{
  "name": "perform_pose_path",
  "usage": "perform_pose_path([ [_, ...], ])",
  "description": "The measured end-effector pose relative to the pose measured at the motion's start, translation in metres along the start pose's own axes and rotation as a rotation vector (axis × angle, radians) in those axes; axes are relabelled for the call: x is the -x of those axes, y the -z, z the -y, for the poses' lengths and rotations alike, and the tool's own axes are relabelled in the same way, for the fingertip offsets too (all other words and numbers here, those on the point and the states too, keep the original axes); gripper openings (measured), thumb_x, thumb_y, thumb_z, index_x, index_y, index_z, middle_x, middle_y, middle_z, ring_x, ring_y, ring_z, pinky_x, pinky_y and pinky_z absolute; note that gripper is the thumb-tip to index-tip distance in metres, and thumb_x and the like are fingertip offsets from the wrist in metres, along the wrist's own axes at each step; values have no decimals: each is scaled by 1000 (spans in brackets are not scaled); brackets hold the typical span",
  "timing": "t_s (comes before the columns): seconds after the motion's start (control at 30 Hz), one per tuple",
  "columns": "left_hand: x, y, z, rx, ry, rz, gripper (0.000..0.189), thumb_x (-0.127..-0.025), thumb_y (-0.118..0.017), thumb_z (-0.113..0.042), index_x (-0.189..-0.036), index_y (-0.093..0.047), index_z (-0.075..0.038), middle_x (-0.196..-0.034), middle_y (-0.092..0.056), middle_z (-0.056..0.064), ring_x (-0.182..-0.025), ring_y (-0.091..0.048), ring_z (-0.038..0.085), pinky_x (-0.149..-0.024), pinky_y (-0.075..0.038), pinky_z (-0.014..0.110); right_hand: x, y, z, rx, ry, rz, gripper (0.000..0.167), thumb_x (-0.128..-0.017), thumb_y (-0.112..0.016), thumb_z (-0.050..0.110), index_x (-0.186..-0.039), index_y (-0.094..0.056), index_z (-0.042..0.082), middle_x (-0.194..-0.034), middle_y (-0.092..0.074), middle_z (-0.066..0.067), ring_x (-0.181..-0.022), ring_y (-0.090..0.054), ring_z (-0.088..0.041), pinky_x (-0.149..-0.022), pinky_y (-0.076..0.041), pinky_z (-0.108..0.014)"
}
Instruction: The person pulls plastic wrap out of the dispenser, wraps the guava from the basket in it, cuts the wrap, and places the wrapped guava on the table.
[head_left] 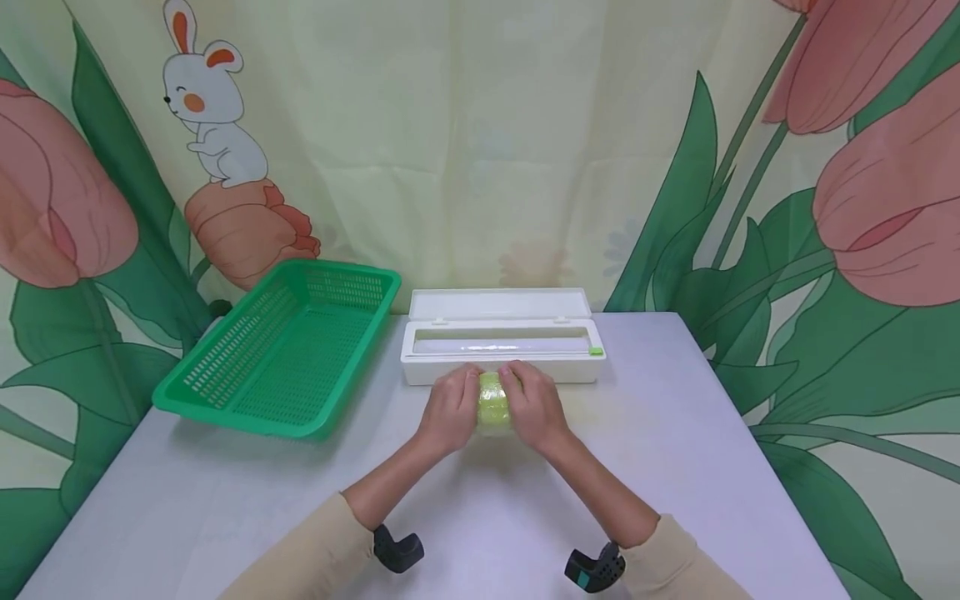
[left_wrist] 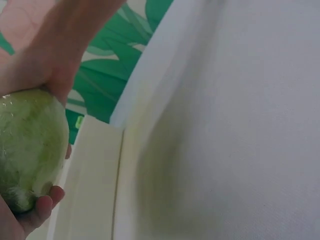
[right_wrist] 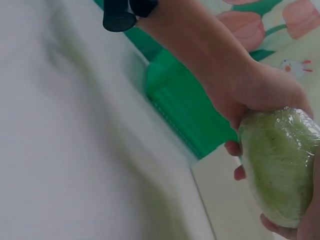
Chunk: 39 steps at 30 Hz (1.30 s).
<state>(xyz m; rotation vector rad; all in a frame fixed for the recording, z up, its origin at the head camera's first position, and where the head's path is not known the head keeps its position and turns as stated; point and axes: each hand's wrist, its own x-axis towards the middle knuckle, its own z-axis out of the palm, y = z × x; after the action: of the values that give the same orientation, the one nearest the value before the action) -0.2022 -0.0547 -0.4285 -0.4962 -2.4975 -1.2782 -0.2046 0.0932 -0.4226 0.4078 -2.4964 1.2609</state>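
Observation:
A rounded, pale green fruit or vegetable (head_left: 493, 398), wrapped in shiny clear film, is held above the table between both hands. My left hand (head_left: 450, 407) grips its left end and my right hand (head_left: 537, 405) its right end, thumbs on top. Fingers curl under the film-wrapped produce (left_wrist: 32, 145) in the left wrist view. From the right wrist, the same produce (right_wrist: 280, 165) shows wrinkled, glossy film; its exact kind cannot be told. Just behind the hands stands a white film dispenser box (head_left: 502, 371), lid raised, with a roll of film inside.
A green plastic basket (head_left: 247, 423) with slotted sides sits at the left of the white-covered table (head_left: 675, 467). The dispenser's raised lid (head_left: 501, 304) leans near the printed curtain (head_left: 525, 167) behind. A small green piece (head_left: 596, 352) sits at the dispenser's right end.

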Motion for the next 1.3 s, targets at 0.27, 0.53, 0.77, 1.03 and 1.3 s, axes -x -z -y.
perform_pose_path([
  [0.27, -2, 1, 1, -26, -32, 21, 34, -100, -31, -12, -85, -61, -4, -61, -52, 1, -48, -42, 7, -41, -39, 20, -2, 1, -1, -18, 10, 20, 30, -99, -42, 18, -84, -66, 6, -69, -56, -4, -67, -52, -15, -64, -46, -30],
  [0.53, 2, 8, 20, -14, 108, 127, 41, -106, -28, -27, -100, -63, -7, -75, -56, 0, -67, -50, 10, -62, -46, 24, -5, -14, -6, -12, -24, 118, 32, -101, -43, 23, -98, -67, 3, -82, -63, -6, -80, -58, -17, -76, -51, -34],
  [0.77, 4, 22, 29, 183, 244, 290, 48, -102, -35, -48, -139, -47, -20, -123, -61, 7, -104, -56, 21, -92, -47, 43, -6, -12, -7, -40, -64, 107, 33, -101, -45, 27, -108, -68, 5, -102, -70, -9, -102, -65, -26, -89, -52, -45],
  [1.03, 6, 30, 40, 283, 150, 382, 73, -81, -78, -30, -143, -41, -21, -143, -47, 3, -114, -54, 24, -94, -51, 41, -6, -8, -13, -47, -81, 119, 30, -100, -49, 33, -110, -67, 12, -102, -68, -5, -91, -60, -19, -80, -50, -34],
  [1.3, 7, 33, 47, 272, 146, 354, 72, -77, -82, -31, -139, -46, -23, -141, -50, 0, -114, -55, 20, -99, -49, 42, -3, -1, -18, -120, -103, 249, 53, -92, -62, 40, -136, -51, 14, -134, -58, -4, -121, -54, -23, -103, -43, -46],
])
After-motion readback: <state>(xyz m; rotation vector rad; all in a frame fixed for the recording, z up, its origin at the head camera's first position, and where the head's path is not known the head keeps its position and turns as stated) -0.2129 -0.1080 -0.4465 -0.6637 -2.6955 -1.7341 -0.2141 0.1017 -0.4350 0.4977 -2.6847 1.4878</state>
